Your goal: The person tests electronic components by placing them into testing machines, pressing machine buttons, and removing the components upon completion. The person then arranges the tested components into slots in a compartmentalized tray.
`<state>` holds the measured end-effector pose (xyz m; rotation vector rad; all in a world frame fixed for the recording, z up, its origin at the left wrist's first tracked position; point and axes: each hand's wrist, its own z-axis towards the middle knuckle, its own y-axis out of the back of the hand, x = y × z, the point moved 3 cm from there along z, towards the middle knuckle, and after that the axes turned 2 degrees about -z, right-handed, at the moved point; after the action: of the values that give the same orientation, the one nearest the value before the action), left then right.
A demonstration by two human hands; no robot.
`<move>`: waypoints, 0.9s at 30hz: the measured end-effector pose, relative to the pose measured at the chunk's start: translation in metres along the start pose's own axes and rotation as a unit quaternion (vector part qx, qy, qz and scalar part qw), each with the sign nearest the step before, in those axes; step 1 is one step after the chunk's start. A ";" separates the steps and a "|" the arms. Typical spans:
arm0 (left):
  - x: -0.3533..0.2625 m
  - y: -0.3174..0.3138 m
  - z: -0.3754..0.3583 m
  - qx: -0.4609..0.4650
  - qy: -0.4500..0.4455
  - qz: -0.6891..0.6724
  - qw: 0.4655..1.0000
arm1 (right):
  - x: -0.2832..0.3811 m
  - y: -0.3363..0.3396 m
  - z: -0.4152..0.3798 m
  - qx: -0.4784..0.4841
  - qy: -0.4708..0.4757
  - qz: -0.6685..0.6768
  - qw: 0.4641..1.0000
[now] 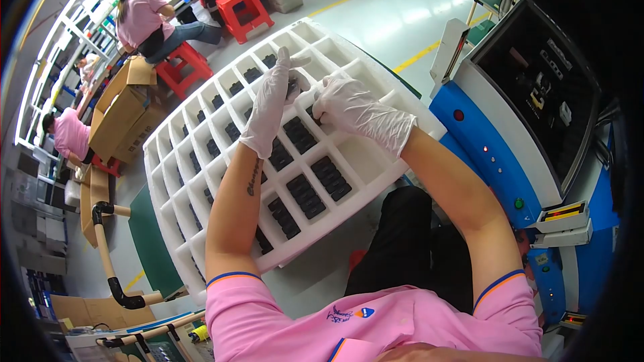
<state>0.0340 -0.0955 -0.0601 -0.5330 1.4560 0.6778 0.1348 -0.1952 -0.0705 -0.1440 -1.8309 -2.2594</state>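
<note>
Both of my hands wear white gloves over a white foam tray point(382, 175) divided into compartments. Several compartments hold rows of small black parts point(306, 196). My left hand point(271, 100) is above the tray's middle, with some fingers stretched up and a small black part point(293, 87) between thumb and palm. To its right, my right hand point(359, 108) has curled fingers at a compartment, against another dark part point(313, 113). The glove hides most of that part, so its exact kind does not show. Some compartments under my forearms are hidden.
On the right stands a blue and white machine point(500, 154) with a dark screen point(543, 80) and buttons. Cardboard boxes point(124, 110), red stools point(245, 13) and seated co-workers point(144, 20) are to the left and behind. A pipe frame point(104, 248) stands by the tray's left side.
</note>
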 end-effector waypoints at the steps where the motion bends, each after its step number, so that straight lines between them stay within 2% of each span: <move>1: 0.001 0.000 0.000 0.004 0.000 0.002 1.000 | -0.001 -0.002 0.003 0.003 -0.006 -0.018 1.000; 4: 0.003 0.001 0.003 0.013 -0.001 0.009 1.000 | -0.004 -0.003 0.007 0.006 -0.019 -0.054 0.998; 8: 0.006 0.001 0.004 0.016 0.023 -0.014 1.000 | -0.001 0.014 0.004 0.013 -0.009 0.020 1.000; 11: 0.002 -0.008 -0.001 -0.014 -0.004 -0.003 1.000 | -0.001 0.028 -0.001 -0.134 -0.092 0.163 0.973; 12: -0.001 -0.010 -0.003 -0.013 -0.004 -0.002 1.000 | -0.001 0.027 -0.001 -0.136 -0.093 0.163 0.973; 15: -0.007 -0.017 -0.009 0.044 0.037 -0.038 0.998 | 0.008 0.025 0.003 -0.193 0.022 0.126 0.973; 20: -0.004 -0.012 -0.007 0.102 0.034 -0.023 0.994 | 0.009 0.019 0.005 -0.192 0.043 0.110 0.974; 24: 0.011 -0.005 0.007 0.076 0.032 -0.030 0.996 | 0.003 0.029 0.002 -0.167 0.000 0.202 0.965; 27: 0.013 -0.001 0.011 -0.008 0.048 -0.048 0.998 | 0.001 0.035 -0.005 0.058 -0.046 0.122 0.990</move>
<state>0.0422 -0.0876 -0.0725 -0.6525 1.5060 0.5942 0.1428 -0.2072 -0.0378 -0.4331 -1.8692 -2.0063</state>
